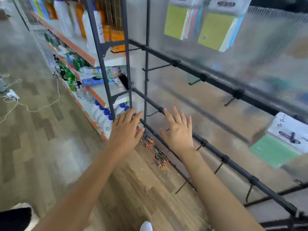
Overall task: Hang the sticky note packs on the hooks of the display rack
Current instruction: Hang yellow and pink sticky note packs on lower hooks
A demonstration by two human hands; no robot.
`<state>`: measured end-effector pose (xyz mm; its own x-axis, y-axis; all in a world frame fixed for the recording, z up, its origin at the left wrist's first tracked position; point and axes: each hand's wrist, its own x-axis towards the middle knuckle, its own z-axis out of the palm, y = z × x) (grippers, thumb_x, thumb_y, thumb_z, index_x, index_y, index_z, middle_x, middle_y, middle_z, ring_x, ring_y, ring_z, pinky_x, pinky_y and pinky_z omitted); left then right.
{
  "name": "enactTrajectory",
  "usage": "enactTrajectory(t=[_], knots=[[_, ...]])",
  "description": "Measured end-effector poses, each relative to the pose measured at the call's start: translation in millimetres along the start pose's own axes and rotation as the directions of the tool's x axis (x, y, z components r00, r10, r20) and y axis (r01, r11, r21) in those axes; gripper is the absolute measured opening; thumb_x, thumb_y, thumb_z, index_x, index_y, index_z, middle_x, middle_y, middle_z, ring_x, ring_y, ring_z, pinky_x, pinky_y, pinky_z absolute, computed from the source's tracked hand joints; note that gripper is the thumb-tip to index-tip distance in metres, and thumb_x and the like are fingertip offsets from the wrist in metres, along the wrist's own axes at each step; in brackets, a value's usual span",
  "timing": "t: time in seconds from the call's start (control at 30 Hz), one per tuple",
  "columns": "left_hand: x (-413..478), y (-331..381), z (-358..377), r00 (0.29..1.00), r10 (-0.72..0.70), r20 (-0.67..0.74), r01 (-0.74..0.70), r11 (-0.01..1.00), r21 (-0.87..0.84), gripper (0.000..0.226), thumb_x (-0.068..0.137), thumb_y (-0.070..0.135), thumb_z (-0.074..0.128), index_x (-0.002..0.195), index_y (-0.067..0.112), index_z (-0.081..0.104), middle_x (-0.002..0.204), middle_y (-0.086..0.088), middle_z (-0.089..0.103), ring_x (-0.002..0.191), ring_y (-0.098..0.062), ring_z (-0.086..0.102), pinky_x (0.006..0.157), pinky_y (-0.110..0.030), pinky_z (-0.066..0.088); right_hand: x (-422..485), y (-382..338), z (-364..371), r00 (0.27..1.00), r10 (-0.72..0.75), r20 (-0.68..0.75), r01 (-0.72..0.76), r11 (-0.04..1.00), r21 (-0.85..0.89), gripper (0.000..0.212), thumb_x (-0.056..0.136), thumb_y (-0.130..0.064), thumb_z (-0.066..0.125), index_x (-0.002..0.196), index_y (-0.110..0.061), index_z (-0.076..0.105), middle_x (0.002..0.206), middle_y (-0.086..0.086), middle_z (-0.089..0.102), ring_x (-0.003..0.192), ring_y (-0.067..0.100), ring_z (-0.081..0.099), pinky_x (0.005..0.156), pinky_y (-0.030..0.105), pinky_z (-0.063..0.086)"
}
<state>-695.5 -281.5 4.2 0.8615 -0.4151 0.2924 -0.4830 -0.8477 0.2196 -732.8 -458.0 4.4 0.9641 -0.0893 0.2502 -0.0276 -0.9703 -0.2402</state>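
High on rack [220,85], yellow note packs [215,31] w/ white headers [225,4]

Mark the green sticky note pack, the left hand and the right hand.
green sticky note pack [273,150]: head view, on its green pad.
left hand [126,130]: head view, on the back of the hand.
right hand [180,134]: head view, on the back of the hand.

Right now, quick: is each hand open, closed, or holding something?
Left hand: open, fingers straight, holding nothing.
Right hand: open, fingers spread, holding nothing.
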Motion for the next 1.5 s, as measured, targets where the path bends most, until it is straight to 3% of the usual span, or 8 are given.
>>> enactTrajectory(t=[0.23,0.43,0.87,1.17,1.27,1.33,1.4,1.5], knots=[[87,-2,-9,0.987,0.146,-0.067,-0.150,0.987,-0.054,0.053,0.092,0.031,0.050,0.141,0.016,0.035,0.148,-0.009,0.030,0.134,-0.029,0.028,0.108,-0.043,0.022,54,13,-31,0.979,0.068,-0.194,-0.075,0.997,-0.031,0.065,0.094,-0.028,0.049,0.149,-0.022,0.015,0.157,0.010,0.010,0.144,0.029,0.001,0.110,0.039,-0.012],[155,2,-24,0.918,0.305,-0.253,-0.336,0.938,-0.090,0.046,0.093,0.031,0.044,0.135,0.012,0.044,0.141,-0.009,0.041,0.124,-0.029,0.042,0.102,-0.043,0.031,88,20,-56,0.882,0.118,-0.456,-0.164,0.984,-0.062,0.062,0.081,-0.018,0.062,0.139,-0.012,0.042,0.144,0.019,0.039,0.136,0.039,0.029,0.110,0.051,0.009],[315,-5,-87,0.821,0.420,-0.387,-0.493,0.863,-0.108,0.052,0.093,0.021,0.048,0.141,0.010,0.033,0.146,-0.010,0.032,0.127,-0.033,0.035,0.105,-0.043,0.026,164,22,-146,0.728,0.256,-0.636,-0.463,0.868,-0.181,0.064,0.094,-0.024,0.050,0.149,-0.018,0.018,0.157,0.008,0.006,0.144,0.028,0.003,0.115,0.043,0.000],[375,9,-118,0.708,0.526,-0.471,-0.656,0.737,-0.164,0.041,0.093,0.018,0.051,0.133,0.010,0.046,0.142,-0.012,0.037,0.130,-0.032,0.032,0.107,-0.045,0.027,191,27,-187,0.718,0.320,-0.618,-0.589,0.753,-0.294,0.064,0.098,-0.026,0.040,0.150,-0.017,0.005,0.158,0.007,0.002,0.144,0.024,-0.003,0.115,0.040,0.000],[379,9,-124,0.655,0.533,-0.535,-0.697,0.700,-0.156,0.031,0.090,0.015,0.055,0.119,0.005,0.056,0.129,-0.012,0.049,0.120,-0.032,0.042,0.099,-0.042,0.031,194,28,-192,0.720,0.292,-0.630,-0.588,0.738,-0.330,0.057,0.097,-0.026,0.042,0.148,-0.017,0.018,0.157,0.008,0.009,0.144,0.025,0.001,0.115,0.040,0.004],[381,11,-130,0.641,0.534,-0.551,-0.702,0.699,-0.139,0.026,0.089,0.017,0.055,0.112,0.004,0.058,0.117,-0.012,0.054,0.112,-0.031,0.046,0.094,-0.039,0.031,195,31,-194,0.697,0.211,-0.685,-0.566,0.748,-0.347,0.047,0.095,-0.021,0.048,0.140,-0.014,0.038,0.150,0.012,0.028,0.141,0.028,0.017,0.111,0.042,0.015],[383,14,-136,0.646,0.541,-0.538,-0.702,0.697,-0.142,0.022,0.090,0.020,0.053,0.106,0.004,0.058,0.108,-0.012,0.058,0.103,-0.030,0.050,0.087,-0.037,0.034,197,33,-197,0.636,0.115,-0.763,-0.577,0.728,-0.371,0.033,0.090,-0.016,0.054,0.123,-0.009,0.056,0.128,0.015,0.049,0.123,0.033,0.040,0.100,0.043,0.028],[388,16,-141,0.673,0.567,-0.475,-0.715,0.662,-0.223,0.014,0.092,0.014,0.051,0.099,0.005,0.057,0.093,-0.012,0.061,0.083,-0.026,0.053,0.066,-0.030,0.033,202,30,-208,0.596,0.136,-0.792,-0.645,0.669,-0.370,0.022,0.092,-0.020,0.053,0.107,-0.007,0.063,0.107,0.014,0.057,0.103,0.033,0.047,0.088,0.041,0.028]])
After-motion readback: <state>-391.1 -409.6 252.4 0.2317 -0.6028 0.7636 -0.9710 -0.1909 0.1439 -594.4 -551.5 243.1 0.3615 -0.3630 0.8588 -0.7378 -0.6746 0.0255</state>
